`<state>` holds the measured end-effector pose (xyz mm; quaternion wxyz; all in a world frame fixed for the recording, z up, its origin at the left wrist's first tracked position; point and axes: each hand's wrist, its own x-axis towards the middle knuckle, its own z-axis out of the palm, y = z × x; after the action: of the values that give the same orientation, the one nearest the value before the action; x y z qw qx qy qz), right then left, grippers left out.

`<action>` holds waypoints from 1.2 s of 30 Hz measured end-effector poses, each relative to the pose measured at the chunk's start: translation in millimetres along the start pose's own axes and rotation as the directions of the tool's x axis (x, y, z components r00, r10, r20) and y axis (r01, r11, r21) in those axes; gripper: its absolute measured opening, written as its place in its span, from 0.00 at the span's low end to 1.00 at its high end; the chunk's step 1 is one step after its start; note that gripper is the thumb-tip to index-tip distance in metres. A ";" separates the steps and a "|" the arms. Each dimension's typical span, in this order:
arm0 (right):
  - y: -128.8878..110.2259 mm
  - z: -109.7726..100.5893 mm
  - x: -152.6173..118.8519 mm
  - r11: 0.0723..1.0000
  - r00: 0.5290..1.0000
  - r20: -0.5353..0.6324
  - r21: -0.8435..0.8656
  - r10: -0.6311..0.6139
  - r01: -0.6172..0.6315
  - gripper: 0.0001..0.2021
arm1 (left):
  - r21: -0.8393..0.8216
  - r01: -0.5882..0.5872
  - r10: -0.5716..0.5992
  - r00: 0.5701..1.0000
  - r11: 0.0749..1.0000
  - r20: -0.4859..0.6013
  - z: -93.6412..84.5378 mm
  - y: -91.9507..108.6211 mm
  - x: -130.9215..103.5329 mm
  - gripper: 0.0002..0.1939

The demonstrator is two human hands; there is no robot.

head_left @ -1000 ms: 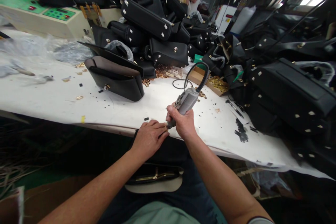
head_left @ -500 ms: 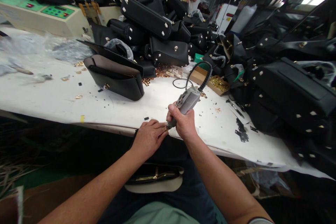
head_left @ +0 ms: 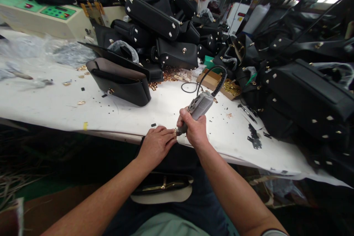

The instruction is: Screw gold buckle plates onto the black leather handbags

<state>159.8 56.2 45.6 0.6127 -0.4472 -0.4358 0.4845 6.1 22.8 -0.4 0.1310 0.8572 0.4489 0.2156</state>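
White table (head_left: 55, 110) piled with black bags (head_left: 121, 81); right hand (head_left: 195, 131) grips a grey tool (head_left: 197, 108), tip touching the left hand (head_left: 156, 145) fingers, pinched on something unclear

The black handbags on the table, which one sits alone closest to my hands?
The open black bag with the brownish top panel, standing alone on the white table left of the pile. The other bags are stacked behind and to the right.

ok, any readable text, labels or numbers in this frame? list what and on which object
None legible.
Beige control box with green panel: panel markings and red buttons show, print too small to read.
White machine with red mark: mark blurred, unreadable.
Grey corded power tool in the right hand: no label visible.
Left hand rests at the white table's edge; no print there.
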 end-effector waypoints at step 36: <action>12.5 11.1 0.5 0.940 0.990 0.144 -0.336 -0.007 0.055 0.14 | -0.023 0.011 -0.010 1.000 1.000 0.013 0.4 -3.5 2.6 0.07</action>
<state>146.5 59.7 36.0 0.5020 -0.5037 -0.5617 0.4229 5.2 26.9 -1.5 0.1451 0.8547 0.4500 0.2144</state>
